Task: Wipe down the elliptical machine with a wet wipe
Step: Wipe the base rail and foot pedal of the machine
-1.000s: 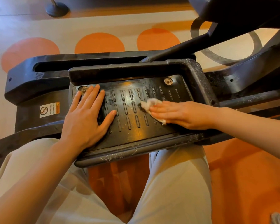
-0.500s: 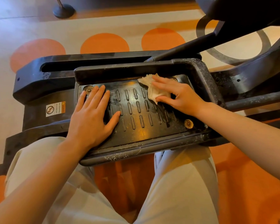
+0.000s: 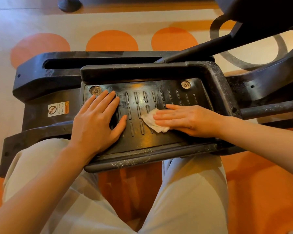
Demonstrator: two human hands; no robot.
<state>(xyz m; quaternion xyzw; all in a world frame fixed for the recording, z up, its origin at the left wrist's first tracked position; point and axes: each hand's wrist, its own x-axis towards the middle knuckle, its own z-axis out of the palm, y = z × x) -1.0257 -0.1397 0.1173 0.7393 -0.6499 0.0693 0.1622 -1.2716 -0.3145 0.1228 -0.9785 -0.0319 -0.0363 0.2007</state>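
Left hand [image 3: 98,122] flat, fingers straight, on pedal [image 3: 159,146] left end. Right hand [image 3: 184,119] flat, apparently pressing wet wipe [image 3: 150,120] mid-pedal.

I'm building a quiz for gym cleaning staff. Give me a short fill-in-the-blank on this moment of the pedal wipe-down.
1. The right hand presses the crumpled white wet wipe flat with ____ fingers.
2. The left hand rests ____ on the black ribbed foot pedal.
3. The white-and-orange warning sticker lies to the ____ of the pedal.

Missing words: straight; flat; left
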